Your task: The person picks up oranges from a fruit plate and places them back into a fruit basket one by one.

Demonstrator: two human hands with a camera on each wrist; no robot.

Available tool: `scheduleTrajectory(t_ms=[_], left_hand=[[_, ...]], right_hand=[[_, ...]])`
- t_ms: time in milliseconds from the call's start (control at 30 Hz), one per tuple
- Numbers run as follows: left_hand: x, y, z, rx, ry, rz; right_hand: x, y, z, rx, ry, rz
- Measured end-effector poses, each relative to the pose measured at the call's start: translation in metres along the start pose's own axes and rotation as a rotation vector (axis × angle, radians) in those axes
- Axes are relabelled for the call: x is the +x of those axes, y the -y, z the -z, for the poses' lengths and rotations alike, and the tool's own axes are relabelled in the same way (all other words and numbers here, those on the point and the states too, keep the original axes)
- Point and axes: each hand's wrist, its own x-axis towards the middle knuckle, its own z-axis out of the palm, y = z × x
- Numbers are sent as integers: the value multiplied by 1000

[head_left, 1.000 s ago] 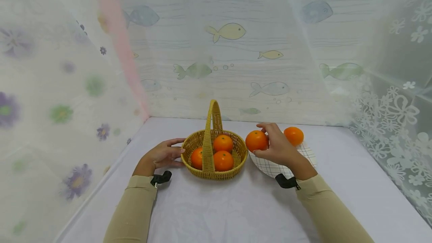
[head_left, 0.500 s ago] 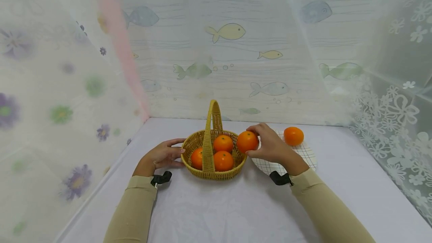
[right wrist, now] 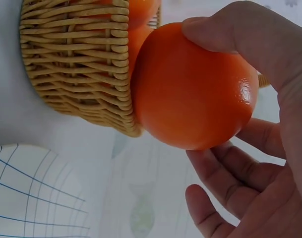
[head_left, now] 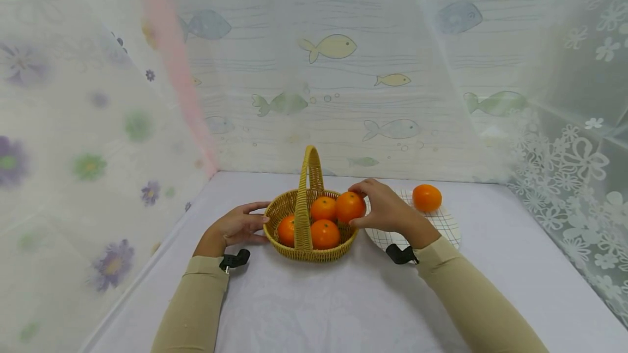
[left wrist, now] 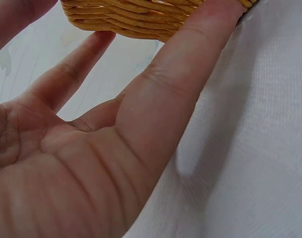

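A woven basket (head_left: 284, 252) with a tall arched handle holds several oranges. My right hand (head_left: 385, 208) pinches an orange (head_left: 350, 207) between thumb and fingers at the basket's right rim. In the right wrist view this held orange (right wrist: 193, 91) overlaps the rim, with other oranges (right wrist: 142, 11) behind it inside. My left hand (head_left: 240, 225) rests against the basket's left side with its fingers extended. The left wrist view shows fingertips touching the basket's woven wall (left wrist: 126, 20).
A white plate with a grid pattern (head_left: 444, 227) lies right of the basket, bearing one orange (head_left: 427, 198). A white cloth (head_left: 314, 304) covers the table. Sheer curtains with fish and flowers (head_left: 338, 124) enclose the back and sides.
My right hand has carried its orange leftward from above the plate to over the basket's right side. The left hand and the basket have stayed put.
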Motion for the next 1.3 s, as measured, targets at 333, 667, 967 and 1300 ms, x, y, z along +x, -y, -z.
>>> scheduleTrajectory(t_ms=[333,667,967,1300], left_hand=[[0,1,-1,8,-2,-11],[0,1,0,4,-4,-10],[1,2,0,-11,-7,-8],[2,1,1,5,-2,-9]], right_hand=[[9,-1,-3,-17,51,-22],[14,1,-6,-18,80,-15],[19,0,-11,-26,103,-32],[28,-7,-17,-45,127,-37]])
